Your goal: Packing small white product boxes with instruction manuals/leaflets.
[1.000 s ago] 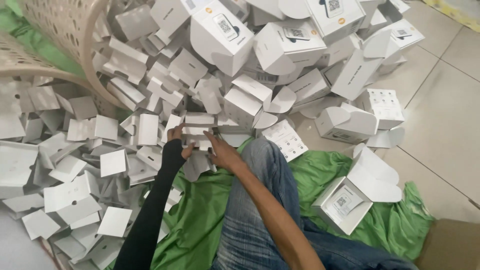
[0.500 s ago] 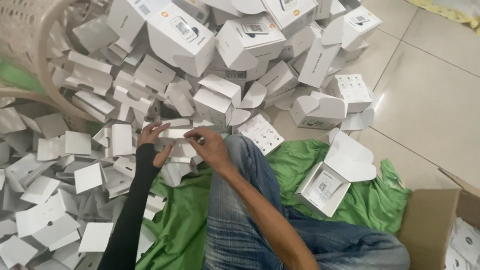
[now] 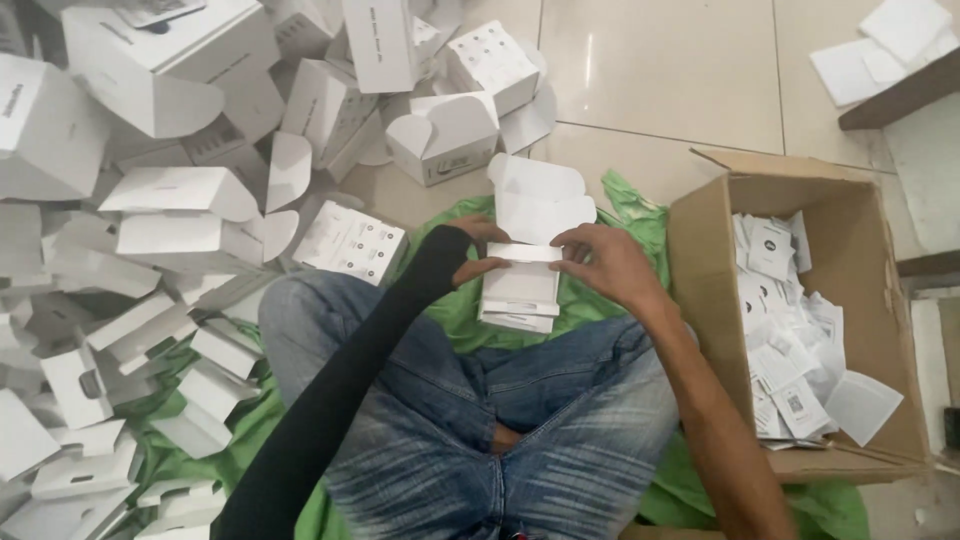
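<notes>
Hands at centre, above your crossed legs in blue jeans [image 3: 520,400]: your left hand [image 3: 478,250], in a black sleeve [image 3: 340,390], pinches the left end of a small stack of white inserts [image 3: 520,290]; your right hand [image 3: 605,262] grips its right end, fingers curled on the top piece. Stack sits over the green cloth [image 3: 600,300], just below an open white box [image 3: 538,200] lying flap-up on that cloth. Cardboard box [image 3: 700,300] stands at your right, touching the cloth's right edge, part-filled with small white leaflets [image 3: 790,350]. Pile of white boxes [image 3: 180,200] covers the tiled floor [image 3: 660,70] along the cloth's left edge and far-left corner.
</notes>
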